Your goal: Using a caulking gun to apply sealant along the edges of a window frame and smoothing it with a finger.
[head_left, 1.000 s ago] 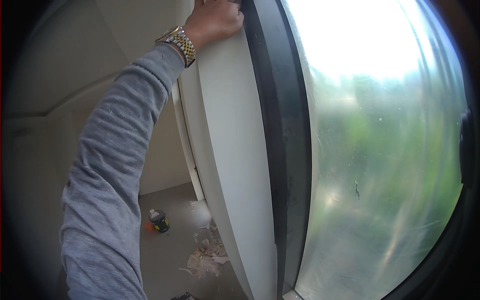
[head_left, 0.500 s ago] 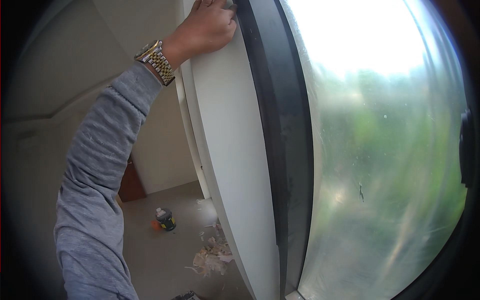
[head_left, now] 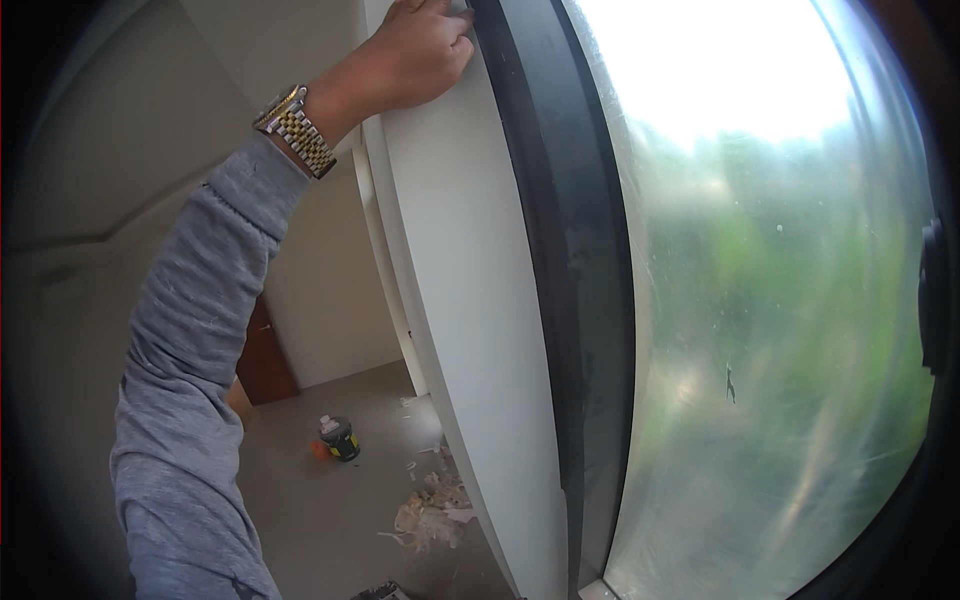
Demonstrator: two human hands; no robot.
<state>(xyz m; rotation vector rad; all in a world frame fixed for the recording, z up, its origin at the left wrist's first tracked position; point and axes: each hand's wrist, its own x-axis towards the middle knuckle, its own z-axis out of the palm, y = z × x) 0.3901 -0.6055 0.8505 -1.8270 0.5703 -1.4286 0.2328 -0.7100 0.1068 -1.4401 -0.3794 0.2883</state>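
My left hand (head_left: 408, 62), with a silver-and-gold watch (head_left: 299, 131) on the wrist and a grey sleeve, is raised at the top of a white panel (head_left: 458, 290) where it meets a dark window frame (head_left: 542, 230). Its fingers are curled against that edge near the top of the picture; what they grip there, if anything, I cannot make out. To the right, a window pane (head_left: 758, 300) looks hazy, with wavy creases and green blurred beyond it. My right hand is out of view.
Past the panel is a room with a brown door (head_left: 268, 355) and pale walls (head_left: 340, 280). On the grey floor (head_left: 320, 515) stand a dark bucket (head_left: 341, 440) and a small orange item (head_left: 319, 450) beside it, with a heap of pale scraps (head_left: 430, 515) nearer the panel.
My left hand and forearm have shifted down and left along the panel's edge, mostly by half a second ago. The view has shifted slightly, and the brown door now shows beside my arm.
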